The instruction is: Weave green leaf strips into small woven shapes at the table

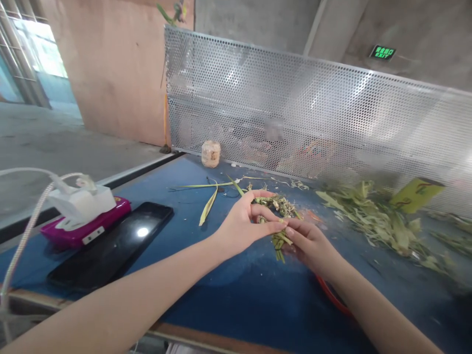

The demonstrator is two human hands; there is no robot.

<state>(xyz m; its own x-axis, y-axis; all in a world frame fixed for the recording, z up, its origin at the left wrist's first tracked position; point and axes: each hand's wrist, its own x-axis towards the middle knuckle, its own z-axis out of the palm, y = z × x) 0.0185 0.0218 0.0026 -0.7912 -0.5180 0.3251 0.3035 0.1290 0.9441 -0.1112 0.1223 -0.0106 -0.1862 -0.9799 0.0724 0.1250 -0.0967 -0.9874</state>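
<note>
My left hand (239, 221) is closed around a small bunch of dried plant stems (280, 241), its thumb stretched across them. My right hand (317, 248) pinches the same bunch from the right, and the fingertips of both hands meet there. Greenish stem ends poke out below the fingers, while pale, frayed tops (283, 204) show above. Part of the bunch is hidden behind my fingers. Under my right wrist lies a red curved rim or loop (334, 297), mostly covered by the forearm.
On the blue table (228, 300) lie a black phone (114, 246) and a magenta power strip (84, 231) with white plugs. Loose leaves (376, 216) and a yellow-green card (416, 194) are at right. A roll of tape (211, 154) stands by the perforated metal screen (295, 103).
</note>
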